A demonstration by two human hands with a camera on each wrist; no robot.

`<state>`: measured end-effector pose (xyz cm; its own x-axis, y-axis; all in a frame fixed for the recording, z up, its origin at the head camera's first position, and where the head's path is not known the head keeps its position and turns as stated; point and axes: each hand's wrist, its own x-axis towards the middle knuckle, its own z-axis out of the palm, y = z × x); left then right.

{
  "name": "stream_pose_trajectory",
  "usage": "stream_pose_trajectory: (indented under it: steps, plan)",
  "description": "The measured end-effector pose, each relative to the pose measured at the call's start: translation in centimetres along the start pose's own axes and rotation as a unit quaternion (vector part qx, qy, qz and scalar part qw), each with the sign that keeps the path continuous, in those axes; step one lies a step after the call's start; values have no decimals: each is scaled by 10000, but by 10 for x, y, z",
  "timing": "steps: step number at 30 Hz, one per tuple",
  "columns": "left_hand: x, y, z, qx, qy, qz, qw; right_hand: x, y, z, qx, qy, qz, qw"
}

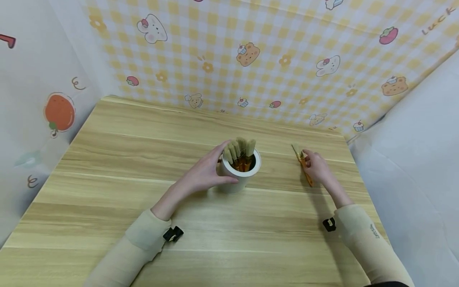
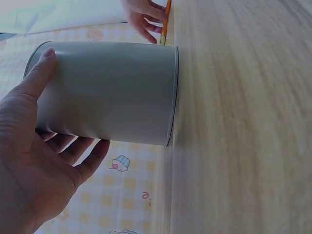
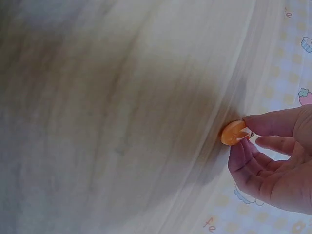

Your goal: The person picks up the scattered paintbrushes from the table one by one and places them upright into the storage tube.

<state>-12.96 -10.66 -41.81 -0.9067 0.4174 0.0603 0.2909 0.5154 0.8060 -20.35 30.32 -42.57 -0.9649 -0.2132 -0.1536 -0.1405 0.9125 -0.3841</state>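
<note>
A pale cylindrical cup [image 1: 234, 186] stands upright in the middle of the table, holding several bristle brushes [image 1: 242, 146], bristles up. My left hand [image 1: 205, 173] grips it from the left; the left wrist view puts the thumb and fingers on opposite sides of the cup wall [image 2: 112, 92]. Farther right, my right hand [image 1: 318, 167] pinches an orange-handled paintbrush [image 1: 307, 174] at table level, its pale bristles pointing away from me. In the right wrist view, thumb and fingers meet around the rounded orange handle [image 3: 234, 134]. My fingers partly hide the brush's middle.
The wood-grain table [image 1: 125, 159] reaches back to a yellow checked sheet [image 1: 215, 52] with cartoon prints. White sheets hang at the left [image 1: 28, 131] and right [image 1: 412, 171] sides, close to the table's edges.
</note>
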Motion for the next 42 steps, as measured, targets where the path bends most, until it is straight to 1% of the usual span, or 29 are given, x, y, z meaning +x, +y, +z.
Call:
stream_pose_trajectory:
  steps: [7,12,16,19,24,28,32,35,37,42]
  plan:
    - [1,1,0,6,-28,-17,10000,-1,-1,-4,95,-129,130,9998]
    - [1,2,0,-17,-18,11,10000,-2,-6,-9,328,30,179,9993]
    - [0,3,0,-80,-23,19,10000,-5,-18,-15,594,397,114,9974]
    - [1,2,-1,-166,-26,50,9998,-7,-32,-22,736,757,-60,9944]
    - [1,1,-1,-208,-4,91,9997,-11,-60,-33,965,1236,-380,9869]
    - [1,0,-1,-169,15,77,9998,-17,-85,-40,1328,1555,-596,9771]
    - [1,-1,-1,-130,13,54,9999,-23,-112,-45,1835,1909,-782,9611]
    - [1,0,-1,-107,9,43,9999,-28,-132,-47,2336,2144,-954,9436]
    - [1,0,0,-86,10,42,10000,-32,-145,-48,2717,2267,-1135,9284]
    - [0,-1,0,-41,16,46,10000,-38,-174,-46,3561,2447,-1712,8854]
